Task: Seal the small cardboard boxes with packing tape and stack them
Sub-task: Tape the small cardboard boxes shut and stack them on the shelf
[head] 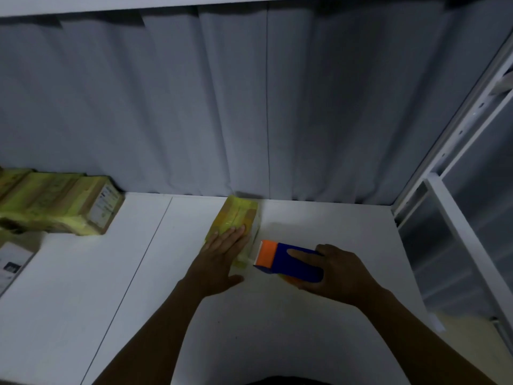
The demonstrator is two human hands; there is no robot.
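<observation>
Fingers [231, 237] of the left hand [219, 258] lie straight and close together, pressed flat on top of the small box [240, 215], palm down, holding nothing. That box sits mid-table toward the back, its long axis running away from the person and leaning a little to the right at the far end. It is brown cardboard, mostly covered in glossy yellow tape that catches the light, with a seam line down the middle of its top.

Just to the right of the box's near end, the right hand [342, 273] grips the tape dispenser [294, 262], a blocky blue plastic body with an orange front, thumb on top and fingers curled underneath. The orange end points left at the box's side, very close; whether it touches is unclear in the dim, blurred light. So the right hand is the one placed to lay tape, and the left seems set to steady the box against that pull.

A stack of taped boxes [63, 204] lies well apart at the far left of the smooth white table [305, 334], with a pleated grey curtain [249, 107] behind.
</observation>
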